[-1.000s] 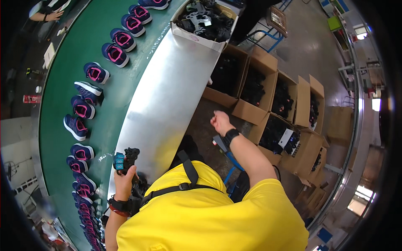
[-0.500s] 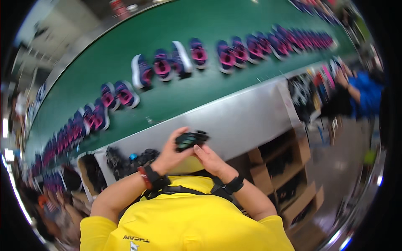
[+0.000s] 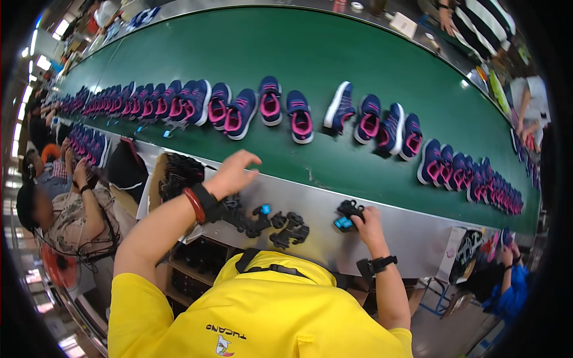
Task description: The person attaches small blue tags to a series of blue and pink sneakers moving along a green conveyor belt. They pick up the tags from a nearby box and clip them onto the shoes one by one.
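My left hand [image 3: 234, 173] is over the front border of the green work surface [image 3: 352, 56], fingers stretched forward and apart, with nothing seen in it. Farther right, my right hand [image 3: 370, 228] grips a knobby black piece with a bright blue patch [image 3: 349, 210], held at the metal ledge [image 3: 394, 238]; its exact kind is unclear. Between my arms, more loose black pieces [image 3: 290, 231] lie on the ledge. Another black piece with a blue spot [image 3: 262, 219] rests beside them, near my left wrist. A long row of navy and pink sneakers [image 3: 299, 118] stands across the green surface.
An open carton of black items [image 3: 176, 173] stands left of my left forearm. A white box [image 3: 459, 253] is at the ledge's right end. Co-workers sit at the left [image 3: 83, 209] and right [image 3: 507, 286]; others stand across the table. Shelves with dark items [image 3: 197, 259] are under the ledge.
My hands, together around a dark piece before, are now apart. The left has moved forward and left, empty; the right has moved right with a black and blue piece. The view has turned.
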The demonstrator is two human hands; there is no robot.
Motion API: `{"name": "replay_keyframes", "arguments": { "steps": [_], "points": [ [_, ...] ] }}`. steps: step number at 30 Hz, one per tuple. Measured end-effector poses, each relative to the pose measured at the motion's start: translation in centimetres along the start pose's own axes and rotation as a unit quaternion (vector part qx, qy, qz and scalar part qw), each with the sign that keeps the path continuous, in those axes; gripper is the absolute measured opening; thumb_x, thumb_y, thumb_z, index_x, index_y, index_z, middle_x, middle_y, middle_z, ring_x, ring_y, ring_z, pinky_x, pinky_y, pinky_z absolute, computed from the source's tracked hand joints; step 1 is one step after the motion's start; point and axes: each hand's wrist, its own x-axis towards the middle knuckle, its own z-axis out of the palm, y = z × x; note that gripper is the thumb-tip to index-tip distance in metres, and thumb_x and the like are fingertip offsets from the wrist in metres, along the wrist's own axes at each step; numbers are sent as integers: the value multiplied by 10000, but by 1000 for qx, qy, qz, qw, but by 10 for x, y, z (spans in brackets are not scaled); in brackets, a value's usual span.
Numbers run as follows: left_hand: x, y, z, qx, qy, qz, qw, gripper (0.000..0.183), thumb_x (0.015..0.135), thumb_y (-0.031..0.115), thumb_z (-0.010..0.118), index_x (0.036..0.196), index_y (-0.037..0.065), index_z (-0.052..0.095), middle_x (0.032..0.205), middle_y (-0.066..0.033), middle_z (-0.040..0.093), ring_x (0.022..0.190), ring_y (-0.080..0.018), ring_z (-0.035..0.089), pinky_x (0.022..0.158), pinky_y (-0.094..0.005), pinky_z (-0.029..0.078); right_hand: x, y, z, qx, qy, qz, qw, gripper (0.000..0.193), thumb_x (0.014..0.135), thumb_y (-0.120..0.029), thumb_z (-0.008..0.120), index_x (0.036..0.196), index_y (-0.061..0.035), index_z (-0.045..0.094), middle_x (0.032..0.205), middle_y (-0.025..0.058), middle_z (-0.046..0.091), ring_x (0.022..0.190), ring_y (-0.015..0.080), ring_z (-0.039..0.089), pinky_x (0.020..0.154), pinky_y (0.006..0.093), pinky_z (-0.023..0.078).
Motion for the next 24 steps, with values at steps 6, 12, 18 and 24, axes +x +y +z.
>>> {"name": "replay_keyframes", "arguments": {
  "steps": [6,12,18,24],
  "points": [
    [47,-97,-88,214,34,-34,976,440,704,128,752,1117,78,609,1050,-121,593,1030,-332,566,888,-413,465,1,5,-21,63,18,79,995,163,900,-91,543,1016,4,606,972,146,617,945,268,586,846,365,459],
    [94,-115,-95,327,-108,87,935,573,654,213,814,1164,111,576,1078,-121,569,1059,-318,521,868,-433,435,33,-73,-56,73,30,78,994,77,833,-16,555,899,-8,594,933,128,641,819,251,628,715,323,497],
    [89,-124,-99,360,-219,47,906,688,627,430,813,1245,225,589,1077,-175,503,1017,-339,524,834,-450,419,154,-198,18,-62,-16,-187,980,507,749,-73,701,1235,-131,567,1272,185,533,901,322,617,784,422,493],
    [95,-140,-72,335,-101,53,935,387,690,384,778,1013,191,691,920,-117,546,916,-298,547,776,-432,384,214,-173,83,-213,-17,-174,961,576,748,-19,595,1294,-191,534,991,124,595,679,278,612,677,380,474]
  ]
}}
